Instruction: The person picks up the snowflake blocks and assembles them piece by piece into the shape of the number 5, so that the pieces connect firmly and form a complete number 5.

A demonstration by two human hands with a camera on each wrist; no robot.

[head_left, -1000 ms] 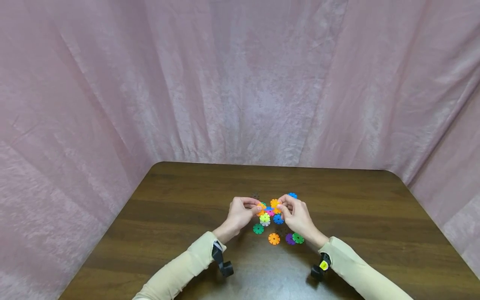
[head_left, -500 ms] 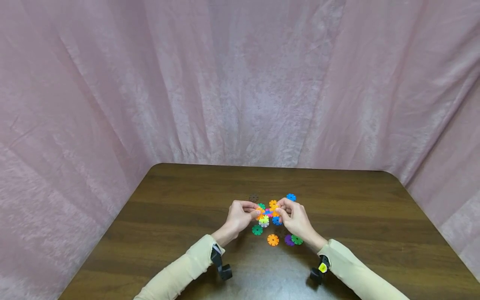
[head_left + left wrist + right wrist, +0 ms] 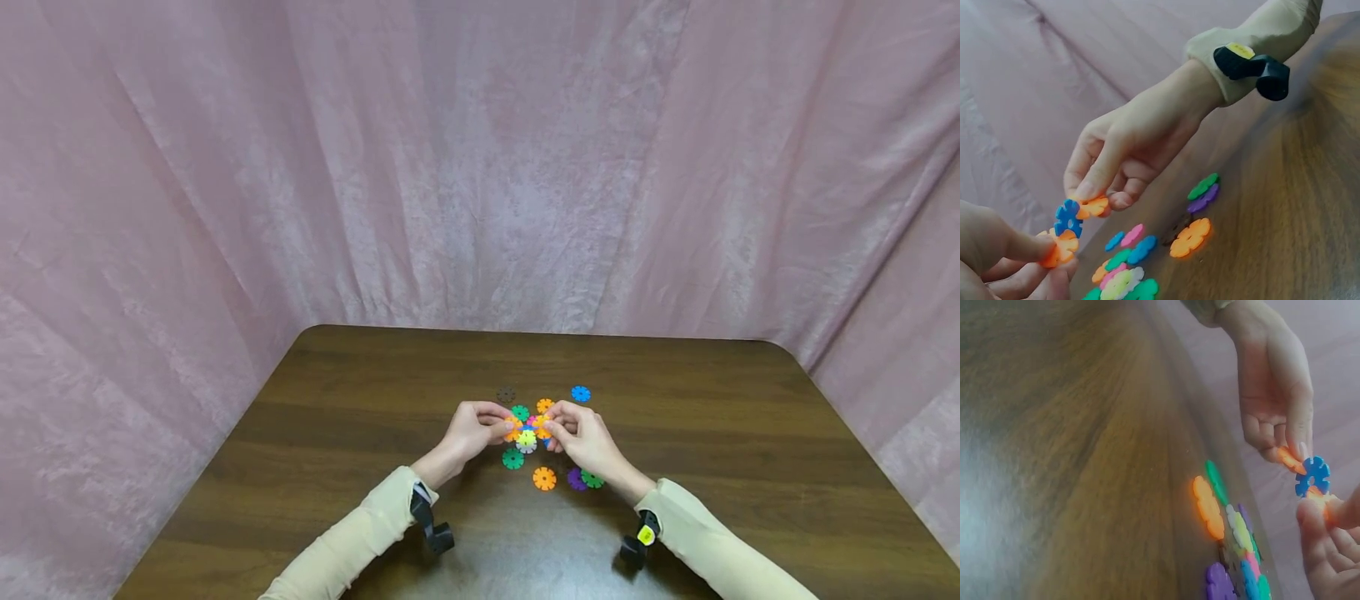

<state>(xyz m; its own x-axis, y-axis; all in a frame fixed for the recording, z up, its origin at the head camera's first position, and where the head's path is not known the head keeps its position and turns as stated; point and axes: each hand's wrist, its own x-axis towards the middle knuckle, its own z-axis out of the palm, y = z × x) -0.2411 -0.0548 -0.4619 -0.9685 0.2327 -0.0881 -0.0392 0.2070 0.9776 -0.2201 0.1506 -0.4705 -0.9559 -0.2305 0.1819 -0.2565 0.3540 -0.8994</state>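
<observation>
My left hand (image 3: 468, 432) pinches an orange notched plastic disc (image 3: 1060, 249) between thumb and fingers. Opposite it, my right hand (image 3: 592, 435) pinches a second orange notched disc (image 3: 1092, 207). A blue notched disc (image 3: 1069, 219) sits between these two, linked edge to edge with them at an angle. In the right wrist view, the same blue disc (image 3: 1313, 476) appears between both hands' fingertips. The joined pieces are held above a loose group of discs on the table; fingers cover part of each orange disc.
Loose discs lie on the wooden table (image 3: 360, 400): a yellow-green one (image 3: 527, 437), a green one (image 3: 513, 458), an orange one (image 3: 544, 478), a purple one (image 3: 576, 478), a blue one (image 3: 581, 393) and a dark brown one (image 3: 506, 394). A pink curtain (image 3: 480, 167) hangs behind.
Both hands have shifted slightly left and nearer to me with the joined discs. The right hand now covers more of a blue disc on the table. Both grips stay the same.
</observation>
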